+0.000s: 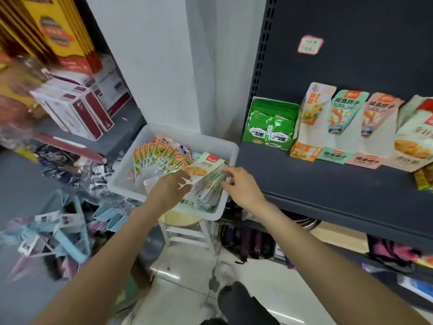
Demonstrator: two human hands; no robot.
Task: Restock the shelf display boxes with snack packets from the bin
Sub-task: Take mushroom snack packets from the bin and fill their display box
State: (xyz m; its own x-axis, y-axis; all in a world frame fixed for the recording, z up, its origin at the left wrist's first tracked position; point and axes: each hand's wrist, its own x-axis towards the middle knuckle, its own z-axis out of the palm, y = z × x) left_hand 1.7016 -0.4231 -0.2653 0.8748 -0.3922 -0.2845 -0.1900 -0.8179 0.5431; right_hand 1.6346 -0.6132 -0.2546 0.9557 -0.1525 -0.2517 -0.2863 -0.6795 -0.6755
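Your forearms: both reach forward and down from the bottom edge, bare, meeting over the bin.
Your left hand [172, 187]: inside the bin, palm down, fingers curled onto the near edge of a stack of packets; thumb side faces the right hand.
Your right hand [239, 184]: at the bin's right side, fingertips pinching the far edge of the same stack.
Stack of packets [208, 184]: pale packets with silvery edges, held between your two hands, fanned slightly, the top one showing a yellow snack picture and a red mark.
Bin [131, 181]: white plastic tub resting on a small white stool [187, 233], just left of the dark shelf.
Orange-and-green packets [157, 158]: a fanned row lying in the bin's left half, behind your left hand.
Shelf [316, 181]: dark, to your right, carrying the display boxes along its back.
Green display box [269, 127]: leftmost on the shelf, filled with green packets standing upright.
Other display boxes [346, 127]: orange, teal, pink and a white one in a row right of the green box, touching side by side; how full they are you cannot tell.
Left shelving: white-and-maroon cartons [77, 109] stacked, blurred goods below them.
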